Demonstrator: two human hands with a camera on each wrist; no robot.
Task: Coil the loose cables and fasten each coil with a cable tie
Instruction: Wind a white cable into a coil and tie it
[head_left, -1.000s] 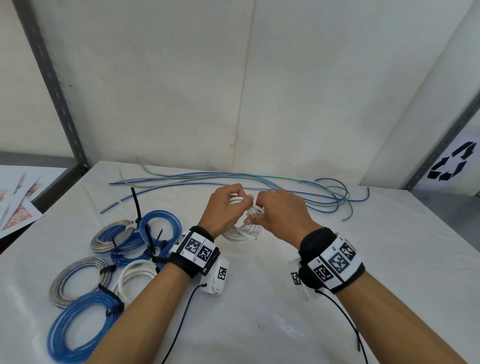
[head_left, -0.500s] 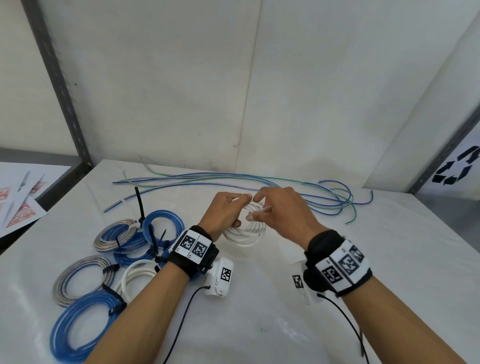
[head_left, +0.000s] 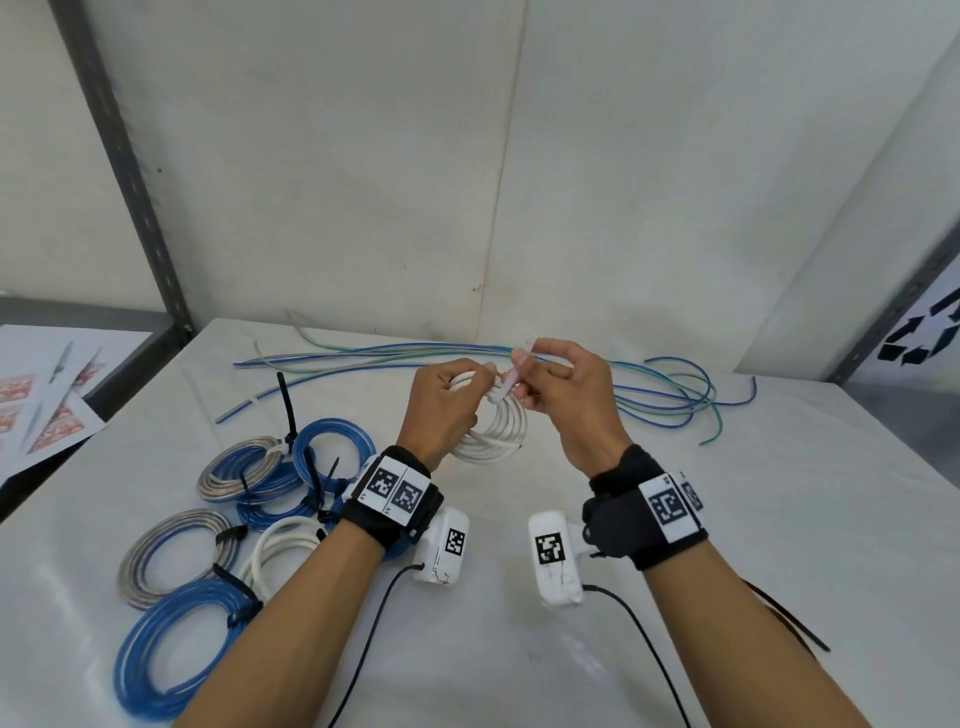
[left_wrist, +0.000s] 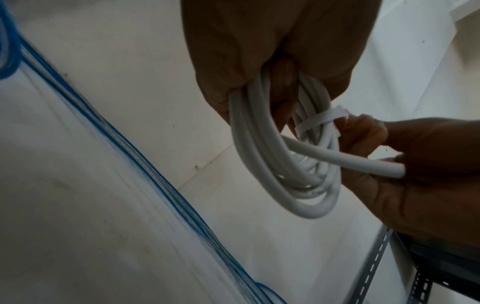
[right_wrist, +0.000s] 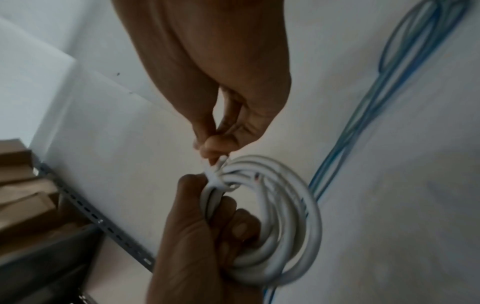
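Step in hand, by my read: cinching a thin white plastic cable tie (left_wrist: 320, 121) round the coil of round white cable (head_left: 493, 428), held above the white table (head_left: 727, 545) at about 12 o'clock from the wrists. Left hand (head_left: 441, 410) has fingers curled tight round the coil's loops; right hand (head_left: 563, 400) pinches the tie's tail narrowly between thumb and fingertip. Next move likely calls for pulling the tail snug, then coiling the loose blue and green cables (head_left: 649, 387), 5 tied coils (head_left: 249, 499) lying at 9 o'clock.
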